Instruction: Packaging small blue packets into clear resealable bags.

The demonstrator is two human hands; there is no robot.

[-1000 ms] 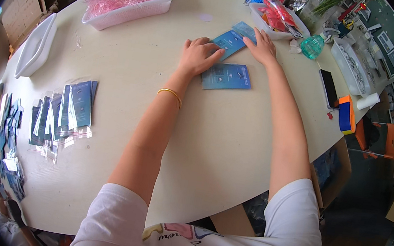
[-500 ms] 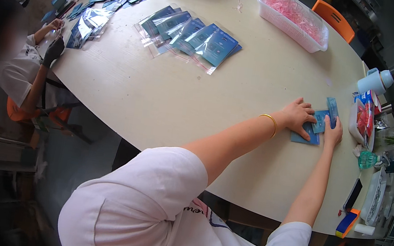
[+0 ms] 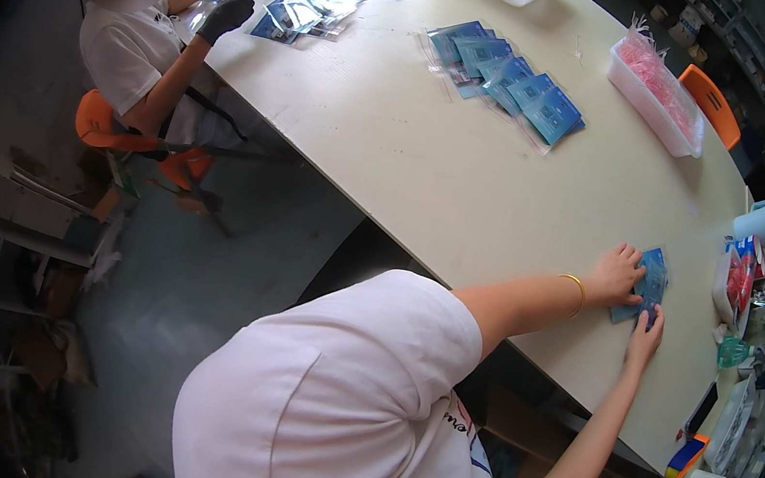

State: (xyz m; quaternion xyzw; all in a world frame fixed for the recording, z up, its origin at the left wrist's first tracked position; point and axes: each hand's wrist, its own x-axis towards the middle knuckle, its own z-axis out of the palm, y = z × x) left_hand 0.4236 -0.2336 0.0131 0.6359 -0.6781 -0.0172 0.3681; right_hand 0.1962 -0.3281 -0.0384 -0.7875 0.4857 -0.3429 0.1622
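Pale and wide, the surface (image 3: 430,177) curves away from me, with grey floor to its left. Nearest, I see my left hand (image 3: 614,275) lying flat with fingers spread on the blue packets (image 3: 647,286), near the surface's right end. My right hand (image 3: 644,337) sits just below them, its fingertips pressing the lower edge of the same packets; neither grip pinches anything, both simply press down. A gold bangle (image 3: 576,294) circles my left wrist. Just right of the packets stands a white tray of red pieces (image 3: 734,281). Farther off, a fanned row of blue packets in clear sleeves (image 3: 507,81) lies mid-surface, and a long white bin of pink items (image 3: 655,94) beyond. At the far left, another person in a white shirt (image 3: 129,57) handles more packets.
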